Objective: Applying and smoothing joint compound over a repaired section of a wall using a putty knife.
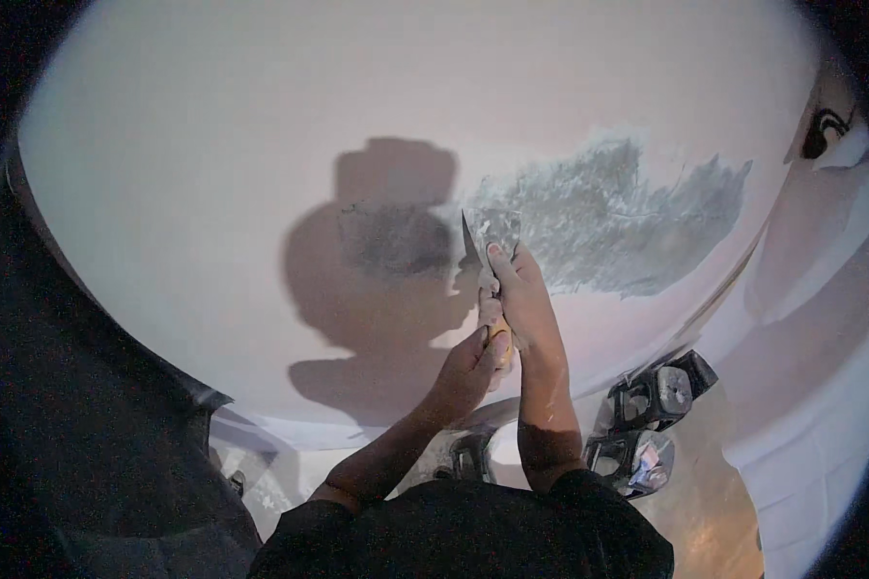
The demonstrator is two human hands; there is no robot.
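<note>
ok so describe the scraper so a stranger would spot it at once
Start at the big pale surface and find the larger grey patch on its right. At that patch's left end, the right hand and, below it, the left hand hold the scraper. Its straight-edged blade stands out from the ragged patch, and its handle shows yellow.

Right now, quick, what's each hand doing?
Left hand: closed, holding the scraper low, around its yellow handle.
Right hand: closed, holding it higher, thumb by the blade.
</note>
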